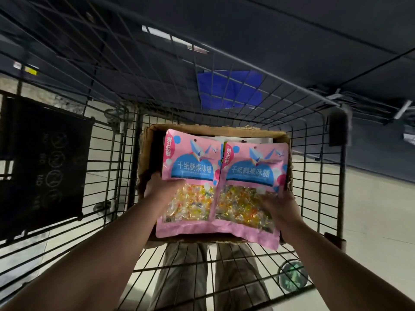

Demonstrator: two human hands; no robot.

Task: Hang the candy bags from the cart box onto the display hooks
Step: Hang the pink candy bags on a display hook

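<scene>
Two pink candy bags with blue labels and clear windows of coloured sweets are held side by side over a cardboard box (148, 153) in the wire cart. My left hand (160, 187) grips the left candy bag (190, 176) at its left edge. My right hand (280, 203) grips the right candy bag (253, 187) at its right edge. More bags lie in the box beneath, mostly hidden. No display hooks are in view.
The wire cart (314, 153) surrounds the box, with a black sign panel (45, 162) on its left side. A blue sheet (229, 90) shows beyond the cart's far end. The pale floor and my trouser legs (202, 277) show through the cart mesh.
</scene>
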